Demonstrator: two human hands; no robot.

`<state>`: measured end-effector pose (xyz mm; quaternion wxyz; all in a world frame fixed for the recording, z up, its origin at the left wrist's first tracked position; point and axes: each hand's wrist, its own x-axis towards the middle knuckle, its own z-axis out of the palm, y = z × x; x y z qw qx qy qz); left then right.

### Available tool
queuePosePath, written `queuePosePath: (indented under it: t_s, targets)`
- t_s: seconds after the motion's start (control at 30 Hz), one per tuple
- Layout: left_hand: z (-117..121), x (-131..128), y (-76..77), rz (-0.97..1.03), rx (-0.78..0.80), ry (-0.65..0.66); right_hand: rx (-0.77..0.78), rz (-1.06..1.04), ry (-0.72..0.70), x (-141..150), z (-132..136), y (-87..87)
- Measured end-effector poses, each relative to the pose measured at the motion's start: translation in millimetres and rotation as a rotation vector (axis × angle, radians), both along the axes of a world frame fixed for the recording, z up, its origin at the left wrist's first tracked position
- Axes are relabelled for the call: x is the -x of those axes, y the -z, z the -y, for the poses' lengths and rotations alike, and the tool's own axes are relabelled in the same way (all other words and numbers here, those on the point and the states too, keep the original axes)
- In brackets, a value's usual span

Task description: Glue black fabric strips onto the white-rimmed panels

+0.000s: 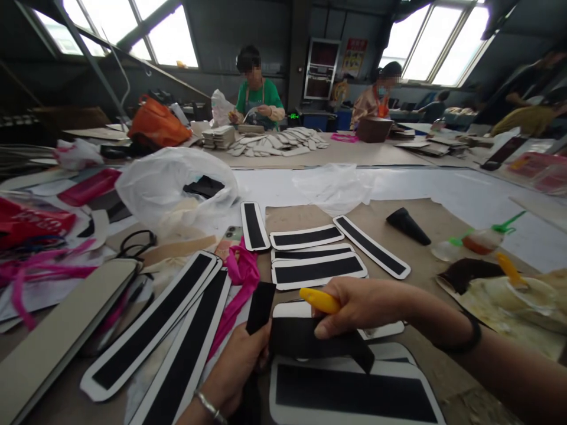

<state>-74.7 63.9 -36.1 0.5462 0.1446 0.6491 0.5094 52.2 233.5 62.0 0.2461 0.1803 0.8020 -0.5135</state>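
Observation:
My left hand [241, 366], with a silver bracelet at the wrist, is closed on a black strip [261, 307] that stands up from its fingers. In my right hand [349, 304] is a tool with a yellow handle [319, 300]; its working end is hidden. The thumb of that hand also presses on a wider black strip [319, 339], whose right end bends down. Below the hands lies a white-edged panel with a black middle [349, 392]. Another white panel [290, 311] is partly covered by the wider strip.
More panels [319, 270] lie ahead, and long ones [153, 324] at left beside a pink ribbon [241, 265]. A glue tub [527, 295] with a yellow-handled tool and squeeze bottles [485, 241] stand right. A clear plastic bag [172, 177] is behind. Co-workers [259, 97] sit across the table.

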Motion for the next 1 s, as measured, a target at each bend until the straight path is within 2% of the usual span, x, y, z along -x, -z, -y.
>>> queuePosePath:
  t_s: [0.13,0.27,0.4,0.63,0.83,1.0]
  targets:
    - [-1.5,-1.5,-4.3,0.026,0.03,-0.037,-0.252,0.129,0.005,6.4,-3.2,13.3]
    - [-0.8,1.1,2.3,0.068,-0.002,-0.003,-0.403,0.167,0.008,4.8,-8.2,26.1]
    - [-0.2,2.7,5.9,0.047,-0.013,-0.008,-0.452,0.177,-0.011,1.0,-10.5,30.1]
    - [-5.8,0.3,-4.0,-0.035,0.012,-0.007,-0.487,0.181,-0.038,1.0,-10.8,31.2]
    - [-10.4,-8.2,-7.6,-0.072,0.058,-0.102,-0.521,0.201,-0.074,-6.3,-12.0,25.8]
    - [-10.4,-9.4,-6.0,-0.108,0.074,-0.064,-0.6,0.244,-0.076,-24.5,-18.3,20.3]
